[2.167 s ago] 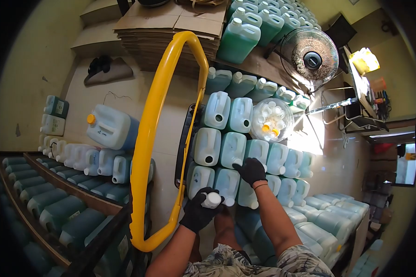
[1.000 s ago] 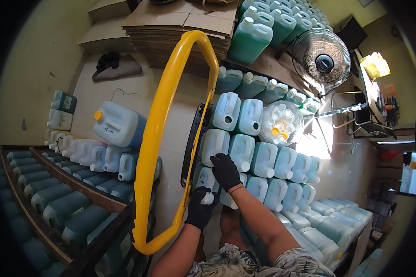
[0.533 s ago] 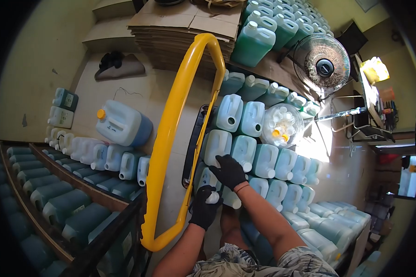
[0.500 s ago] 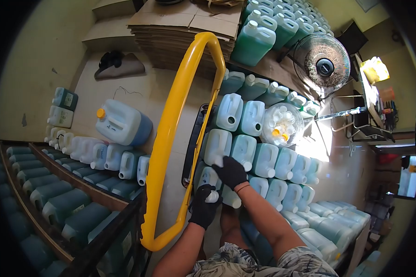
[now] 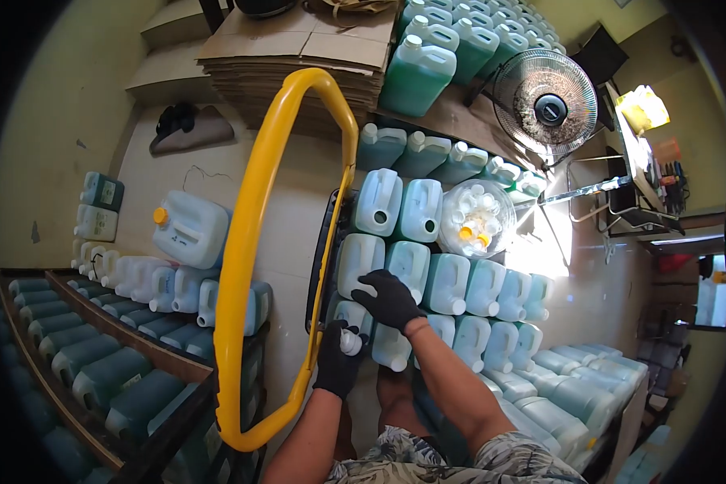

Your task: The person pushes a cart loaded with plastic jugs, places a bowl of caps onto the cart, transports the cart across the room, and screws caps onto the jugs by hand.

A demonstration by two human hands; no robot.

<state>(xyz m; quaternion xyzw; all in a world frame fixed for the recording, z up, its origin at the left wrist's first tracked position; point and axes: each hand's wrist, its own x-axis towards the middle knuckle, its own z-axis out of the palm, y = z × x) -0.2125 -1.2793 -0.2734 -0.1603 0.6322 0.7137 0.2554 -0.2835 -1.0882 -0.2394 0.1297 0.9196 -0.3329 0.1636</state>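
My left hand (image 5: 339,363), in a black glove, is closed around white plastic caps (image 5: 350,342). It is beside a pale, translucent jug (image 5: 353,313) at the near left of the rows. My right hand (image 5: 389,300), also gloved in black, has its fingers curled over the near right corner of another jug (image 5: 360,256), where the neck lies. The fingers hide that neck and the white cap there. Behind it, two jugs (image 5: 379,198) have open, dark mouths. A capped jug (image 5: 390,347) stands just right of my left hand.
A yellow tubular handle (image 5: 254,173) rises left of the jugs. A clear tub (image 5: 504,214) of white and yellow caps sits behind the rows. A fan (image 5: 550,110), stacked cardboard (image 5: 298,48) and filled green jugs (image 5: 418,77) are farther back. Wooden racks (image 5: 161,359) hold more jugs at left.
The view has shifted, so the yellow handle and jugs appear farther left. My right hand stays at the same jug; the white cap at its fingertips is now covered. My left hand still holds caps.
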